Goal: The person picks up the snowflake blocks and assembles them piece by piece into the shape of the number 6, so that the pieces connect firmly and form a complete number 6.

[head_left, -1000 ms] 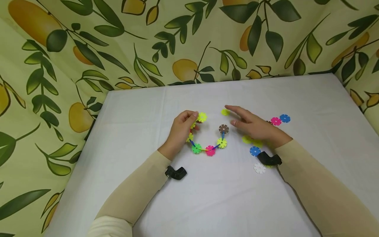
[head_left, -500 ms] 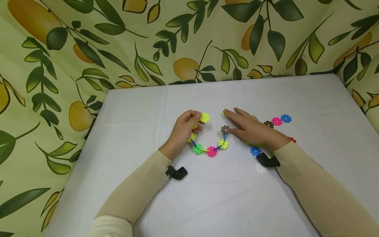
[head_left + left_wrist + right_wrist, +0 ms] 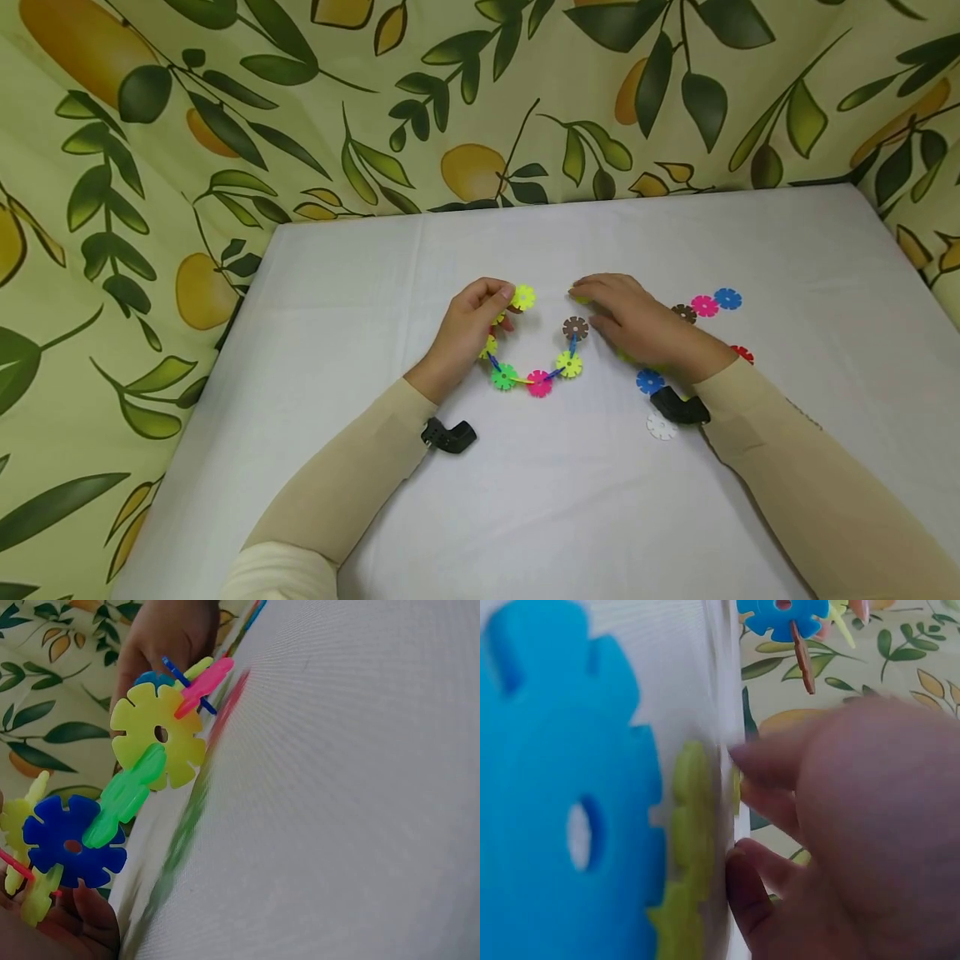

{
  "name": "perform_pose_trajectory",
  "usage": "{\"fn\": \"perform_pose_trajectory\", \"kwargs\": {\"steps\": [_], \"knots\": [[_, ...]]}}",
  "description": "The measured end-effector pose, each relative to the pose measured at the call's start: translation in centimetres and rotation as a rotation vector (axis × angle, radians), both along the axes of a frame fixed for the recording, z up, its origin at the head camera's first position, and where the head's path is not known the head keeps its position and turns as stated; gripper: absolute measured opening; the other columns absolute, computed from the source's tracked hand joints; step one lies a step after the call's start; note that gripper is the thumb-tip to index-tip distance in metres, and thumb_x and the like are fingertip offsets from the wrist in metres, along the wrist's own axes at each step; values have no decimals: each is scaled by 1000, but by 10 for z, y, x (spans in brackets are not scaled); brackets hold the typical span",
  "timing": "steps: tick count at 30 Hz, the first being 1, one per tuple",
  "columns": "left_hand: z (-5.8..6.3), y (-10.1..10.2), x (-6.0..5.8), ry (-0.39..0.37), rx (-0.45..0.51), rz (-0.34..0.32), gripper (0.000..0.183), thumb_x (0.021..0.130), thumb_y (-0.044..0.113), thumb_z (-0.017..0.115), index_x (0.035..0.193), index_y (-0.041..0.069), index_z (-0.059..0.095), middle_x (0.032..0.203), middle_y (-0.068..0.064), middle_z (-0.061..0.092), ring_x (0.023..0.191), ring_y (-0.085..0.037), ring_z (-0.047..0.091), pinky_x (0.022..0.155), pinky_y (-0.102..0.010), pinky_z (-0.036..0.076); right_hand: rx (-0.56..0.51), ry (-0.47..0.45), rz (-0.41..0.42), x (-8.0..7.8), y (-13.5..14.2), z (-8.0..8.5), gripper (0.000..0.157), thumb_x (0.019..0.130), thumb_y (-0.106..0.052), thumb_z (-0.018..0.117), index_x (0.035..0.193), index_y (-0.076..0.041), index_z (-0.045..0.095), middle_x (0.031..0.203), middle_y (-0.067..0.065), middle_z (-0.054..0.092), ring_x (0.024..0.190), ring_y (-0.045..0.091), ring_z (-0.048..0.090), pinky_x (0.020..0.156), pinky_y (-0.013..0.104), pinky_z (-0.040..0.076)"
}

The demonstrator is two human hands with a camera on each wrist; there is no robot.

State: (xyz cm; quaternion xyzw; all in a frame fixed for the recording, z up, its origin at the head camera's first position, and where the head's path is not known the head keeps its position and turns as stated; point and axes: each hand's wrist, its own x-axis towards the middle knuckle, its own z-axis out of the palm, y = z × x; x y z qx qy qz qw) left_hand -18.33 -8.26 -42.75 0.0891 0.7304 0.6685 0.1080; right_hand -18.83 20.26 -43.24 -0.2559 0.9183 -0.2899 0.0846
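Observation:
My left hand [image 3: 467, 333] pinches one end of a chain of notched snowflake discs near its yellow end disc [image 3: 524, 297]. The chain hangs in a curve past a green disc [image 3: 504, 377] and a pink disc [image 3: 539, 383] up to a brown disc [image 3: 576, 328] at its far end. A dark blue disc [image 3: 73, 840] of the chain is close by the left fingers in the left wrist view. My right hand [image 3: 637, 315] is low over the table, fingertips at a loose yellow disc [image 3: 581, 298] they partly cover, thumb apart from the fingers.
On the white tabletop [image 3: 360, 333], a brown disc [image 3: 683, 313], a pink one [image 3: 705, 306] and a blue one [image 3: 727, 298] lie beyond the right forearm. A red disc [image 3: 742, 354], another blue disc [image 3: 649, 382] and a white disc [image 3: 662, 427] lie around the right wrist.
The right hand has lowered, and its fingers have bent down onto the loose yellow disc. The left hand keeps its pinch on the chain, almost still.

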Motion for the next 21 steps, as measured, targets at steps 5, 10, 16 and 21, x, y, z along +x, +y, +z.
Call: {"fn": "perform_pose_trajectory", "kwargs": {"steps": [5,10,16,21], "knots": [[2,0,1,4,-17,-13,27,112,32,63,124,9,70,109,-10,73,90,-28,68,80,-36,51,-56,-30,-110,0,0,6,31,104,5,67,134,-2,70,133,18,59,129,41,48,110,58,44],[2,0,2,28,-16,-71,27,109,25,68,132,10,70,112,-13,68,91,-27,66,81,-35,53,-79,-176,-227,-1,-2,15,36,103,1,72,138,0,65,126,18,61,119,38,56,109,56,48],[1,0,4,152,-58,-133,30,105,13,74,135,12,71,117,-8,63,96,-26,67,83,-33,56,-202,-152,-351,4,-2,25,23,101,-11,81,121,-2,74,113,13,67,106,32,58,90,40,53],[2,2,7,235,-88,-150,29,105,13,76,134,11,73,118,-6,65,102,-24,65,84,-33,56,-326,-28,-348,9,-3,32,11,99,-17,85,104,-7,82,97,8,63,94,28,53,73,28,45]]}}
